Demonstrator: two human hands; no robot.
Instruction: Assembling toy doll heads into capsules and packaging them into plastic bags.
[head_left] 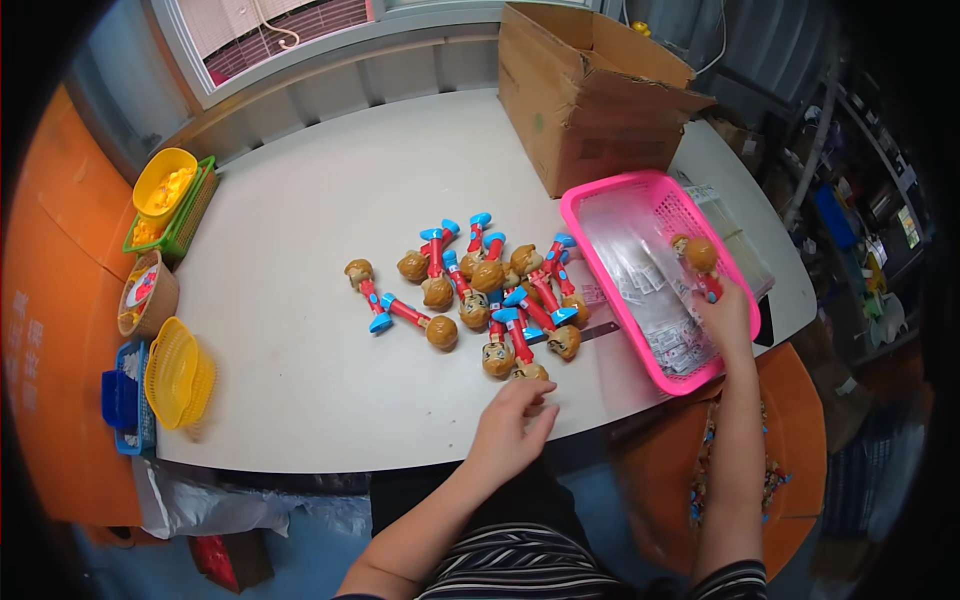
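A doll figurine [701, 256] with a large brown-haired head and a red body is in my right hand [727, 318], fingers closed round its lower part. That hand is over the right side of a pink plastic basket [682, 214], which holds many flat clear plastic bags [640, 283] with printing. Near the table's front edge, my left hand [508, 432] has its fingers half bent and the thumb apart, with nothing seen in it. Just beyond its fingertips lies a loose pile of similar figurines [487, 276] with blue feet, pointing various ways.
An open cardboard box [590, 120] stands behind the basket on the white table [290, 200]. Along the left edge are yellow baskets [180, 375], a green basket [196, 212] and a blue basket [128, 400]. An orange container [790, 425] with small parts is below, right.
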